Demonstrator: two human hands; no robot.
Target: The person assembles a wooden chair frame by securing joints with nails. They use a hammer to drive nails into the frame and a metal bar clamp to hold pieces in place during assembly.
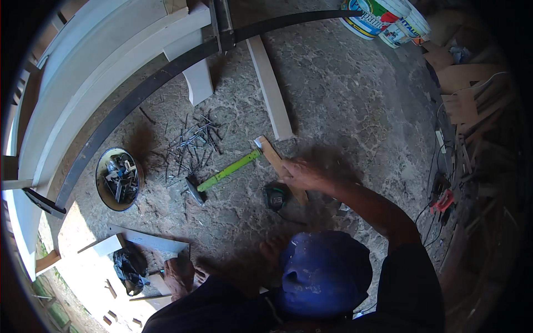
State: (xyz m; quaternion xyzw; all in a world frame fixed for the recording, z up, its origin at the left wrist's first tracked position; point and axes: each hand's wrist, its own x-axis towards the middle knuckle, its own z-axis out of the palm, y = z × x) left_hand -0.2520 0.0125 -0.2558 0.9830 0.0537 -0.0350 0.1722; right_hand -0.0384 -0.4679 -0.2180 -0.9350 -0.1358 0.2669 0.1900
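My right hand (305,175) is closed around the middle of a thin wooden strip (271,154) on the rough floor. Just below the hand lies a dark tape measure (276,197). A hammer (230,169) with a bright green handle rests left of the strip; one end of its handle meets the strip. At the lower left my left hand (180,277) is low over the floor, its fingers curled. What they hold, if anything, is hidden. Close by are a flat grey blade-like piece (152,240), a black plastic bag (129,269) and a pale block (110,244).
Many loose nails (194,144) lie beside a bowl (141,180) of metal bits. A long wooden bar (270,89) lies beyond. A dark curved bar (133,100) crosses before pale curved boards (83,72). Buckets (366,22), wood scraps (472,100) and a blue cap (325,272) are also visible.
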